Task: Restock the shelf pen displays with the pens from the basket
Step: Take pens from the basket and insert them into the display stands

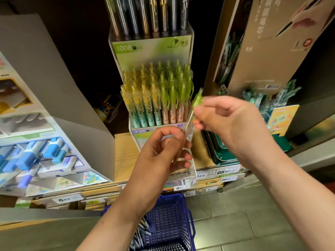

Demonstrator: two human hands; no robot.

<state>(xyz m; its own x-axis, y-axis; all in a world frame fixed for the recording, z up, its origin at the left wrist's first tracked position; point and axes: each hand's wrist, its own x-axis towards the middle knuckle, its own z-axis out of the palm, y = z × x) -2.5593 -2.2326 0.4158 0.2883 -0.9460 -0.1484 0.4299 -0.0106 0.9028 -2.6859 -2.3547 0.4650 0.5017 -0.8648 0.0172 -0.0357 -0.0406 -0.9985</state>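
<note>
A clear acrylic pen display [188, 51] stands on the wooden shelf, its lower tier packed with yellow-topped and green-topped clear pens [155, 93]. My right hand [228, 122] pinches a green-topped clear pen [196, 100] by its upper part, just in front of the display's right side. My left hand [159, 151] grips a few clear pens [183, 151] and its fingertips touch the lower end of the same pen. A blue plastic basket [183, 227] sits on the floor below, with several pens [141, 232] at its left side.
A grey cardboard display [54, 109] with blue pens stands to the left. A tall brown display [268, 57] with green pens, on green trays [223, 156], stands to the right. Price tags [181, 187] line the shelf edge. Dark pens [145, 15] fill the acrylic display's top tier.
</note>
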